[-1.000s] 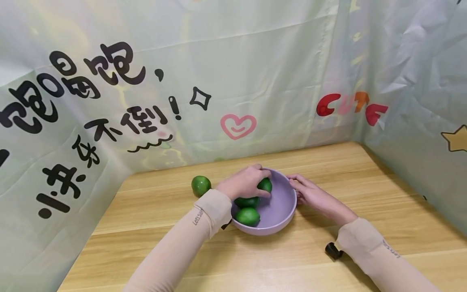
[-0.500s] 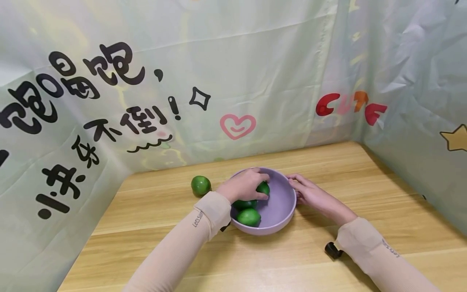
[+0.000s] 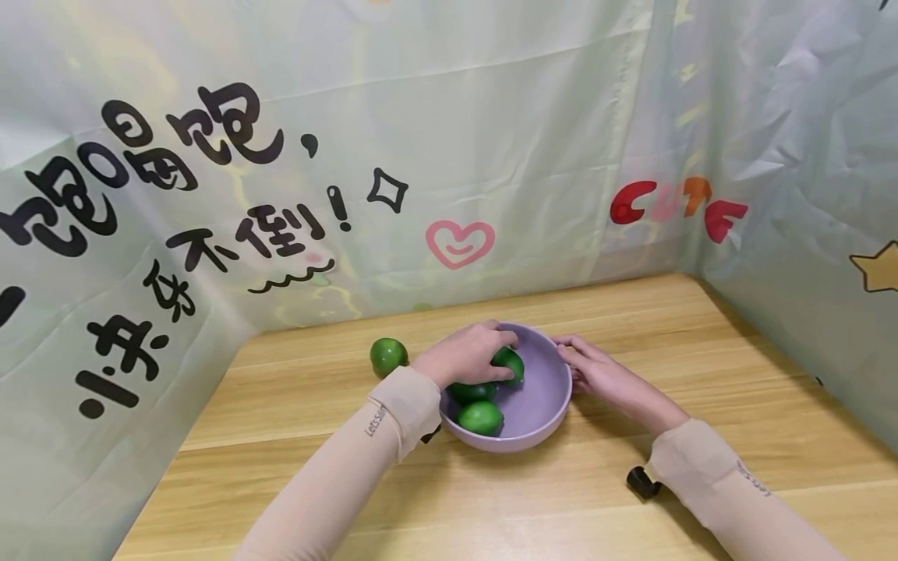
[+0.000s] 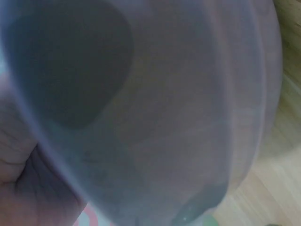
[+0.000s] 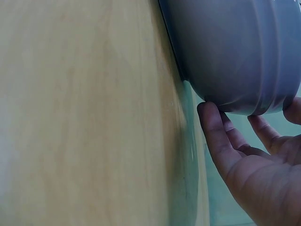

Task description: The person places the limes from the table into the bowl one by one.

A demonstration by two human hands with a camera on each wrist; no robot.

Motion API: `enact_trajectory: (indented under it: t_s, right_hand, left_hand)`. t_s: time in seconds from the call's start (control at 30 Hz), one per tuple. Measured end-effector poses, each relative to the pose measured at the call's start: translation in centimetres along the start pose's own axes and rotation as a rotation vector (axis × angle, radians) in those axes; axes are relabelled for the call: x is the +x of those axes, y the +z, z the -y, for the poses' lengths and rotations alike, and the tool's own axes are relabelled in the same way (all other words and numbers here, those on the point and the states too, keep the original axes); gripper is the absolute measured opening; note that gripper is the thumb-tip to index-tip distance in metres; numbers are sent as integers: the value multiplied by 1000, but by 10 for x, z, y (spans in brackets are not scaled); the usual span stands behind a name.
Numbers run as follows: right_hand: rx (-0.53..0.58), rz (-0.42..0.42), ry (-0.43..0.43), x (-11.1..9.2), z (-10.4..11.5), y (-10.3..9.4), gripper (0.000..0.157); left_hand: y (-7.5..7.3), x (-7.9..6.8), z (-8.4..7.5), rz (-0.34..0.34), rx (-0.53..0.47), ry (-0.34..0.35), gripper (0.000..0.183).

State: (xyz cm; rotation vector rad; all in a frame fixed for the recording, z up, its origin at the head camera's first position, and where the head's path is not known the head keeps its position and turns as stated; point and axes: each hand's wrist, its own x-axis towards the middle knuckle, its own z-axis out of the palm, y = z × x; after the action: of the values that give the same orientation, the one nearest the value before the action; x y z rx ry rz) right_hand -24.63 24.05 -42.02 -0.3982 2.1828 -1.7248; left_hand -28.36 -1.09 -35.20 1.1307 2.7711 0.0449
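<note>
A lilac bowl (image 3: 536, 405) stands on the wooden table with several green limes inside. One lime (image 3: 481, 418) lies near the front of the bowl, with a darker lime (image 3: 473, 392) behind it, partly covered by my left hand (image 3: 466, 354). That hand reaches over the left rim, and its thumb and fingers hold another lime (image 3: 510, 365) low inside the bowl. At the right side, my right hand (image 3: 596, 374) grips the bowl, thumb at the rim and fingertips (image 5: 211, 113) against the outer wall. In the left wrist view, the blurred bowl wall (image 4: 174, 103) fills most of the picture.
A single lime (image 3: 389, 357) sits on the table (image 3: 295, 405) left of the bowl, close to the left forearm. Printed cloth (image 3: 533, 171) walls the table in at the back and sides. A black wrist camera (image 3: 642, 483) is beneath the right cuff.
My left hand has lowered slightly with its lime, and more of that lime now shows between thumb and fingers. My right hand keeps its place on the bowl.
</note>
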Motion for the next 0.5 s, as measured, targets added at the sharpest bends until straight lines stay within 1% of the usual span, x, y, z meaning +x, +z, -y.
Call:
enact_trajectory:
  t_s: [0.3, 0.5]
  right_hand:
    - [6, 1, -4, 1, -2, -1, 55]
    - [1, 5, -27, 0, -2, -1, 57]
  left_hand:
    - [-6, -6, 8, -36, -10, 8, 49]
    - [-11, -12, 16, -61, -66, -8, 48]
